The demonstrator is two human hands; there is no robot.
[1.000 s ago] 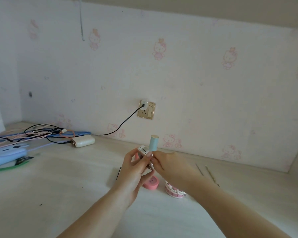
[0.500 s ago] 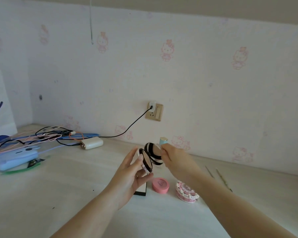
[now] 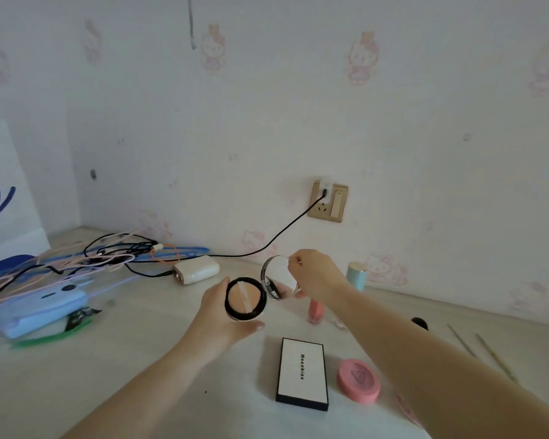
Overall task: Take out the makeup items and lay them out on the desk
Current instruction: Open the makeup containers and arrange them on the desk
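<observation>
Cables far left on tabletop. L hand, fingers curled round open compact, held above tabletop w/ puff showing. R hand fingers pinch its raised lid. Palette, pink jar lie below.

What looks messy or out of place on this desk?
A tangle of black, pink and blue cables sprawls over the pale wooden desk at its left end. The makeup pieces lie tidily.

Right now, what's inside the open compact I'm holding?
Inside the compact lies a peach puff with a pale ribbon strap across it. The puff covers whatever sits beneath it. The lid shows a mirror.
</observation>
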